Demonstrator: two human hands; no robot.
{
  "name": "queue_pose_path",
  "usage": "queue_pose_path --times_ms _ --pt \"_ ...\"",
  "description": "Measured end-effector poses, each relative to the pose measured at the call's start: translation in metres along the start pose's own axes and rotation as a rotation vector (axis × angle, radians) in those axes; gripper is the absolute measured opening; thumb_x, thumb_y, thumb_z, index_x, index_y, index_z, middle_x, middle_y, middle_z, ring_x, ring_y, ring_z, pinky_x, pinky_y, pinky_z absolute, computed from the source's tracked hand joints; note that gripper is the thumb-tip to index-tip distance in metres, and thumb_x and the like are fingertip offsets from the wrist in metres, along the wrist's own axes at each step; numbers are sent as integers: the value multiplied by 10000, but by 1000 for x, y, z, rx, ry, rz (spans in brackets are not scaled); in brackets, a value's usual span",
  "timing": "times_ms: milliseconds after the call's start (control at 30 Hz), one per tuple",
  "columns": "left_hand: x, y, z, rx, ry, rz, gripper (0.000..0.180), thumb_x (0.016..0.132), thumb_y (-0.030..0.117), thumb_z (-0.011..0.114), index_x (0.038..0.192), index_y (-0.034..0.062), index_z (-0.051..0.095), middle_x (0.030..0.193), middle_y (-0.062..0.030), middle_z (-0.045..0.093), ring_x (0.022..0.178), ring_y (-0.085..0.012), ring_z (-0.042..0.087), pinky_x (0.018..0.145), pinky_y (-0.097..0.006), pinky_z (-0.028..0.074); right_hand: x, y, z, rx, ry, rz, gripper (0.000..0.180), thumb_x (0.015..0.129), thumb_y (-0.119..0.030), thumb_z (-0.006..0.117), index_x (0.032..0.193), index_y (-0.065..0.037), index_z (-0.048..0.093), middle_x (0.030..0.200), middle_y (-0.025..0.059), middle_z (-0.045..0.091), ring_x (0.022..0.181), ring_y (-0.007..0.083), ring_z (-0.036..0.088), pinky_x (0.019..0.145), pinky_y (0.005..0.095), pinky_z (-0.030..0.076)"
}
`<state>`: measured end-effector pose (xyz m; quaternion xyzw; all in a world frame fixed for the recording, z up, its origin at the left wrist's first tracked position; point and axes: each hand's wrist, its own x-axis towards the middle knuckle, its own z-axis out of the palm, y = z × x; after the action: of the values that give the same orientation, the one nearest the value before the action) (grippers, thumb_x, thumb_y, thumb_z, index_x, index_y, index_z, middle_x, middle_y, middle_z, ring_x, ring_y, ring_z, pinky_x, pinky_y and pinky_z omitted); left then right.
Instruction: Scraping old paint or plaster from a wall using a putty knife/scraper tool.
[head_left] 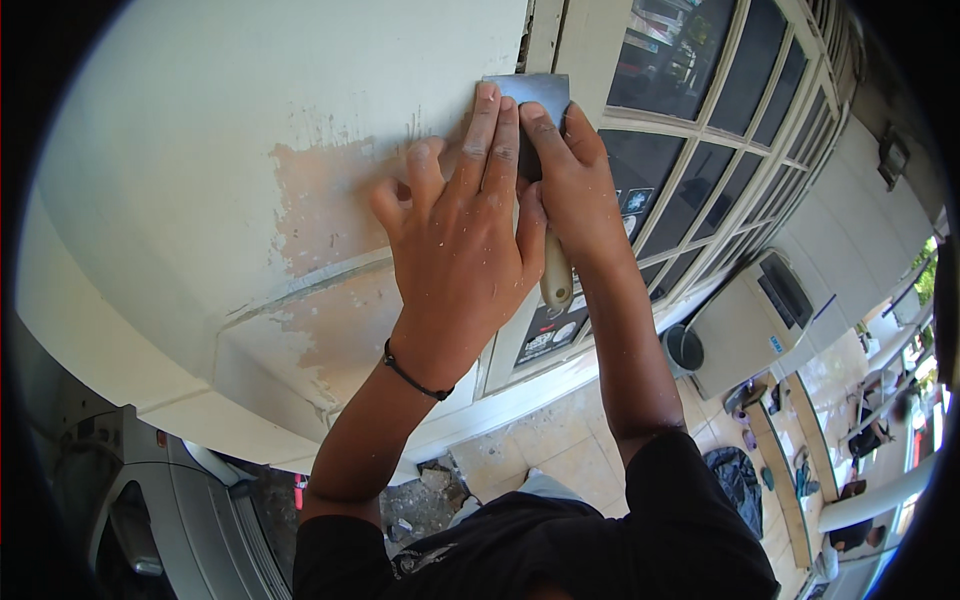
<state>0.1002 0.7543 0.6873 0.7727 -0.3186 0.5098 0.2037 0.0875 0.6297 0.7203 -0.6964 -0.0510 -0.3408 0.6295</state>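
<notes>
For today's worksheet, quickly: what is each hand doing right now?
Left hand: open, fingers pressed flat on the scraper blade against the wall.
Right hand: closed around the scraper's handle.

Beige tiled floor [560, 440] runs lower centre to right of frame. On it: grey rubble bits [425, 490] at lower centre by the wall base, dark round bucket [684, 350] right of centre, crumpled black bag [738, 480] lower right.

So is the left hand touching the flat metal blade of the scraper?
Touching. The head view shows the left hand's fingertips pressed flat on the grey metal scraper blade, no gap, while the right hand grips its pale handle.
</notes>
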Motion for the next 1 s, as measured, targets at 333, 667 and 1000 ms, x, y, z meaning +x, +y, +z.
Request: queue_pose_path --times_ms 333,667,1000 --pt "0 11 3 -8 29 -25 642 896 260 632 1501 81 512 1612 -22 436 1137 -278 495 921 -455 310 3 4 -5 -22 33 -76 292 1051 -295 572 997 -7 571 813 57 608 718 89 522 637 292 492" --pt "0 17 6 -25 31 -35 648 887 262 646 1489 59 520 1610 -41 435 1110 -274 496 895 -451 315 3 2 -11 -112 64 -78 346 1045 -330 589 983 8 555 838 91 617 792 120 538 709 313 496" --pt "-17 24 13 -20 1 -49 639 896 249 630 1490 43 515 1607 -46 440 1090 -263 495 865 -436 311 -1 25 -13 5 34 -80 331 1058 -317 577 971 1 546 835 55 608 763 90 532 669 283 493"
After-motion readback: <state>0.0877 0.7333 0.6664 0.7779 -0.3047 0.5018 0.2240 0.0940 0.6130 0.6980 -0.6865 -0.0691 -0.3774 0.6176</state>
